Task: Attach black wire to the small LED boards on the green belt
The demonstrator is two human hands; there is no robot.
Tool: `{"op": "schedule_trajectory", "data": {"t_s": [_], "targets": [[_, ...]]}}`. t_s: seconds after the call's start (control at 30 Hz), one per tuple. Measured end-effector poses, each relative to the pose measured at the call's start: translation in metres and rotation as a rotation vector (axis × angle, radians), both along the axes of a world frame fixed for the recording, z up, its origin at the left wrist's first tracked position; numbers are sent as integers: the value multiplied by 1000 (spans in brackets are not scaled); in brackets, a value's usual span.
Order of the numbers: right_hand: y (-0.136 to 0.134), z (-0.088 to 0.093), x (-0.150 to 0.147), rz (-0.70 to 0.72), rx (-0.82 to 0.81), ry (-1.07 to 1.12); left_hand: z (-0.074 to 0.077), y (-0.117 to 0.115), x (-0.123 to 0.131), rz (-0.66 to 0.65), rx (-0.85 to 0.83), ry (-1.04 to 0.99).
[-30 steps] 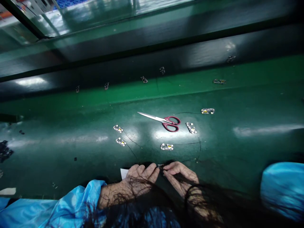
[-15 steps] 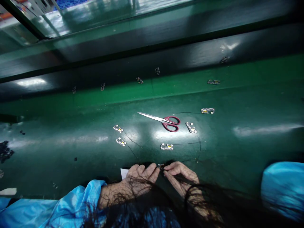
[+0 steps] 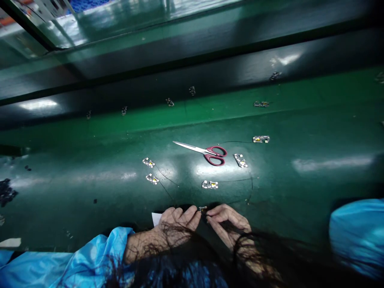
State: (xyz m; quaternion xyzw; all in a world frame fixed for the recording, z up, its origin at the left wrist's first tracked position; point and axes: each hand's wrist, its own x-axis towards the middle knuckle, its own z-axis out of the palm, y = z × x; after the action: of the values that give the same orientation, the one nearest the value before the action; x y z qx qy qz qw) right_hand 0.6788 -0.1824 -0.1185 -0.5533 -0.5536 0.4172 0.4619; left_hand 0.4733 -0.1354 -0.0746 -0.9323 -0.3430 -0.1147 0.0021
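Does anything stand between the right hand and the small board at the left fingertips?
Nothing visible: the right hand reaches right to the small board, opposite the left hand. The scissors lie farther out.

6 o'clock: small board (image 3: 203,208), partly covered by my left grip (image 3: 177,222); how my right grip (image 3: 230,222) meets it, too small to tell | 7 o'clock: white paper (image 3: 155,218), partly hidden by my left grip | 4 o'clock: blue cloth (image 3: 357,240), cut off | 9 o'clock: dark pile (image 3: 7,191), cut off | 10 o'clock: background clutter (image 3: 51,9), blurred
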Motion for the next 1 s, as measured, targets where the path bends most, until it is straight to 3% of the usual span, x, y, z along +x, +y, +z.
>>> {"op": "schedule_trajectory", "data": {"t_s": [0.43,1.0], "targets": [[2,3,-3,-10,18,-5,-3,-2,-2,-3,10,5],[5,14,-1,-159,-17,113,-7,-10,-3,-37,-189,293]]}}
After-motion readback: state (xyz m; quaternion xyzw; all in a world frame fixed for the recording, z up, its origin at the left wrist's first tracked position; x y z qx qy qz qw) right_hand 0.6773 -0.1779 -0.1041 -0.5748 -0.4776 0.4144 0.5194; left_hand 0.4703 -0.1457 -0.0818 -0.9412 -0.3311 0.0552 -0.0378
